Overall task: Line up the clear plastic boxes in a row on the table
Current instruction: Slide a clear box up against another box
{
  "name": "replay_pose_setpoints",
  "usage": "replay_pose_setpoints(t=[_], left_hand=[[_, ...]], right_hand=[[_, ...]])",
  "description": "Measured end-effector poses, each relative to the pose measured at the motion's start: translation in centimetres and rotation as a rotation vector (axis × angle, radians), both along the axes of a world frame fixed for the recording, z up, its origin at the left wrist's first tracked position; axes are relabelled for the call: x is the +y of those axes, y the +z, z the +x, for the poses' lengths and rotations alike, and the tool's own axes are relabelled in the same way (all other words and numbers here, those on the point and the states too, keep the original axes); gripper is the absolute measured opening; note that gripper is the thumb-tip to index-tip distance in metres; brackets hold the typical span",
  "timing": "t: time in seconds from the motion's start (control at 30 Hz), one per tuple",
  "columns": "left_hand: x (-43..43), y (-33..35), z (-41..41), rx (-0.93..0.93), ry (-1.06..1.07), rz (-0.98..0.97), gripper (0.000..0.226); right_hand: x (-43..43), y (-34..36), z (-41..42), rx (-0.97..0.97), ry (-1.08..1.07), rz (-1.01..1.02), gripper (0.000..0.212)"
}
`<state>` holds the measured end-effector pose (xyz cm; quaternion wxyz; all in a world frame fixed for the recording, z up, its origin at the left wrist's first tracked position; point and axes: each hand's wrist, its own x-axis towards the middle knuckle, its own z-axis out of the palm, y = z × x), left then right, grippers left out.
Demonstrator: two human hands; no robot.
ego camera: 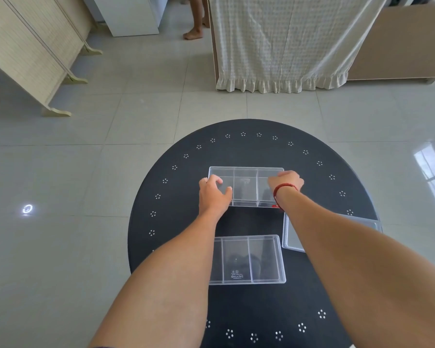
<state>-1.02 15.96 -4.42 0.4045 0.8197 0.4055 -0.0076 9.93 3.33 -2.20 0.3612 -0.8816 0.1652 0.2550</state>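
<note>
Three clear plastic boxes lie on a round black table (249, 151). The far box (245, 187), with three compartments, sits near the table's middle. My left hand (212, 194) grips its left end and my right hand (286, 183), with a red band at the wrist, grips its right end. A second three-compartment box (249, 259) lies closer to me, partly under my left forearm. The third box (290, 237) sits at the table's right edge, mostly hidden by my right forearm.
The table stands on a glossy tiled floor (86, 172). A folding screen (30, 54) stands at the far left, a cloth-draped piece of furniture (281, 46) at the back, and a person's bare legs (196, 18) behind it.
</note>
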Motion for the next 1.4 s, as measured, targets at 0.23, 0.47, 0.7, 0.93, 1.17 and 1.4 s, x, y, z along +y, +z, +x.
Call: replay_pose_setpoints(t=[0.23,0.47,0.7,0.93,1.17,1.4], left_hand=[[-0.1,-0.1,1.1,0.052,-0.278,0.36,0.053],[0.5,-1.3,1.8,0.226,-0.467,0.362,0.062],[4.4,-1.4,2.8,0.236,-0.413,0.357,0.061],[9.4,-1.5,3.5,0.239,-0.374,0.302,0.06],[12.8,-1.8,4.3,0.238,-0.351,0.306,0.06],[14.9,-1.7,4.5,0.22,-0.315,0.345,0.059]], right_hand=[[-0.5,-0.7,-0.6,-0.244,0.625,-0.264,0.059],[0.6,-2.2,-1.4,-0.225,0.872,-0.314,0.064],[5.0,-2.2,-0.8,-0.213,0.896,-0.293,0.063],[10.1,-2.7,0.4,-0.239,0.937,-0.285,0.063],[13.5,-3.2,1.3,-0.257,0.952,-0.263,0.062],[15.8,-2.8,1.7,-0.261,0.946,-0.238,0.063]])
